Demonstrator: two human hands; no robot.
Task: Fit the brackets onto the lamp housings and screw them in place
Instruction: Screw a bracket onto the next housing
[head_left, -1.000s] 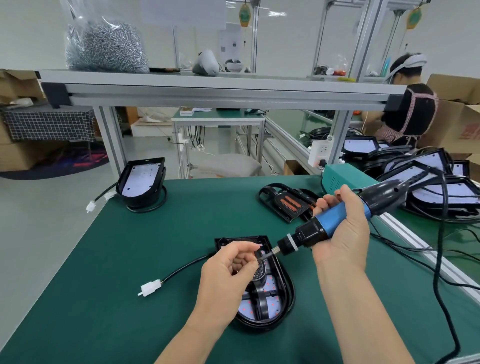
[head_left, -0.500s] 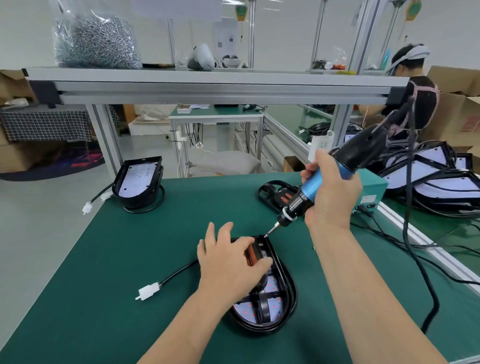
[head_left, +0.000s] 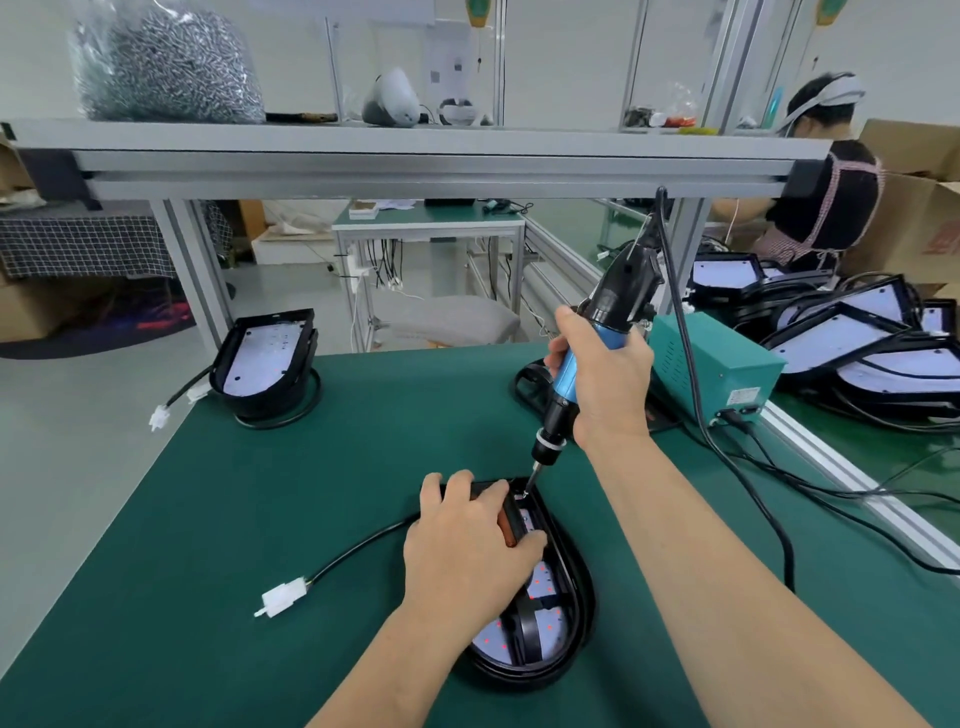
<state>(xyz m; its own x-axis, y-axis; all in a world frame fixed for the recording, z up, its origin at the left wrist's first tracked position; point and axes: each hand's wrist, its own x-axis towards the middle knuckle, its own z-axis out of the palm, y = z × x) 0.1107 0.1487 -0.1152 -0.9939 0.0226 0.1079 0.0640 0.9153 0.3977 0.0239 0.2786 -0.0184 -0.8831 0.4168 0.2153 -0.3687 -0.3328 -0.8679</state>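
While your left hand (head_left: 462, 551) presses flat-fingered on the black bracket (head_left: 511, 519), the screwdriver (head_left: 621, 291) gripped in your right hand (head_left: 608, 384) stands nearly upright, its bit meeting the bracket's far end just beyond your fingertips. That orange-striped bracket sits across the lamp housing (head_left: 576, 587), mid-mat (head_left: 260, 493).

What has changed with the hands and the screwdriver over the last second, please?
The right hand swung the electric screwdriver from nearly level to upright and lowered its bit to the far end of the lamp housing. The left hand, which pinched at the bit tip, now presses on the bracket. Housing and cable stayed put.
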